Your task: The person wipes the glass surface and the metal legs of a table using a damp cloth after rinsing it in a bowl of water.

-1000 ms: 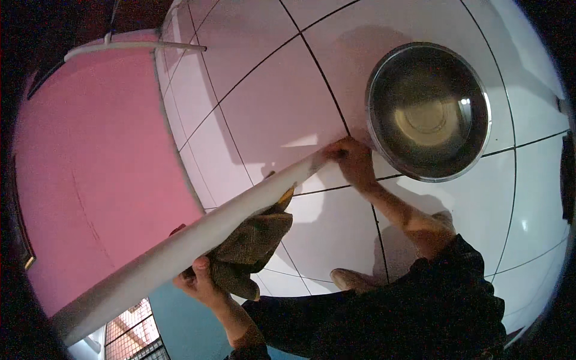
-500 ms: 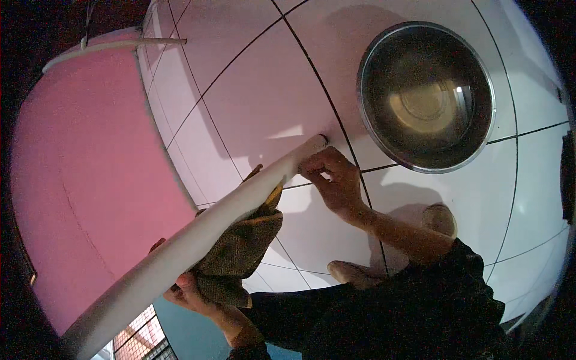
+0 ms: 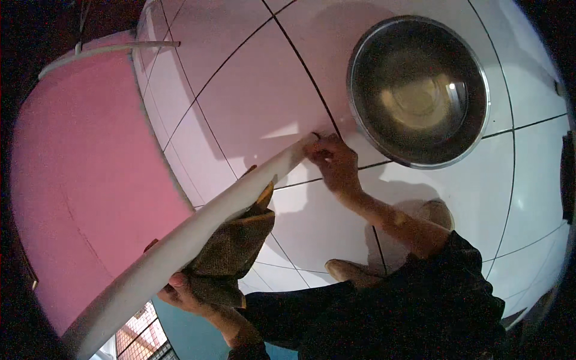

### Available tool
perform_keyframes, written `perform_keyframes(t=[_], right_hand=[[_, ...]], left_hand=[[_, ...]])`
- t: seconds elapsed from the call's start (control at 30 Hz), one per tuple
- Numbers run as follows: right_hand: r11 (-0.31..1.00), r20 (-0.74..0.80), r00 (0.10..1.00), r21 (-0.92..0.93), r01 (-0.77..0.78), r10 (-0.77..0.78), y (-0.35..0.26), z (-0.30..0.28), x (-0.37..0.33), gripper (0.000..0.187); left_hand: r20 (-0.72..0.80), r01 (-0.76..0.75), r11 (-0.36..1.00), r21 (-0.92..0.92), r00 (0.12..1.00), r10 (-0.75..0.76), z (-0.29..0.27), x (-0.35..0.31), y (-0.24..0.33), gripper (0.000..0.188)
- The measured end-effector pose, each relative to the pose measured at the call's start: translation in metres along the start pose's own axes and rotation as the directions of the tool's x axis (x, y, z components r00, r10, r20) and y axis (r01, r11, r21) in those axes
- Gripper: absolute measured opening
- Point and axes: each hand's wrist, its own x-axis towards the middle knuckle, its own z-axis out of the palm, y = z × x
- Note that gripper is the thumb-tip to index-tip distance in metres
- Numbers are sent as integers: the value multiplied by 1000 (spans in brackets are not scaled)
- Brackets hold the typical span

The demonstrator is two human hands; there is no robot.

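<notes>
A long white pipe (image 3: pixel 207 223) slants from the lower left toward the middle, its dark-rimmed end tilted away from me. My left hand (image 3: pixel 187 295) is closed around the pipe's lower part, with fingertips showing on its far side. A brown cloth (image 3: pixel 227 255) hangs bunched against the pipe, by the same hand. At the far end of the pipe my right hand (image 3: pixel 337 165) is closed in a pinch, fingertips against the rim. Whatever lies between those fingertips is hidden.
A round steel basin (image 3: pixel 419 157) holding clear liquid stands on the white tiled floor (image 3: pixel 240 78) at the upper right. On the left rises a pink wall (image 3: pixel 90 156) with a thin pale rod (image 3: pixel 108 47) along its top. My shoes (image 3: pixel 351 271) are below the right arm.
My right hand has shifted up and along the pipe to its far end. The left hand keeps its hold with the cloth. The whole view has shifted slightly.
</notes>
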Motion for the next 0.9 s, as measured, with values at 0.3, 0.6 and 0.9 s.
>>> perform_keyframes(t=[0.3, 0.6, 0.9], right_hand=[[976, 5, 1000, -218, -20, 21, 10, -6, 12, 8], [962, 81, 979, -219, -164, 186, 13, -18, 14, 7], [998, 37, 999, -51, 39, -37, -1, 0, -9, 13]], left_hand=[[14, -13, 996, 87, 1000, 12, 2, 3, 0, 56], [41, -18, 980, 200, 999, 10, -12, 5, -5, 55], [17, 48, 979, 197, 998, -53, -32, 10, -9, 58]])
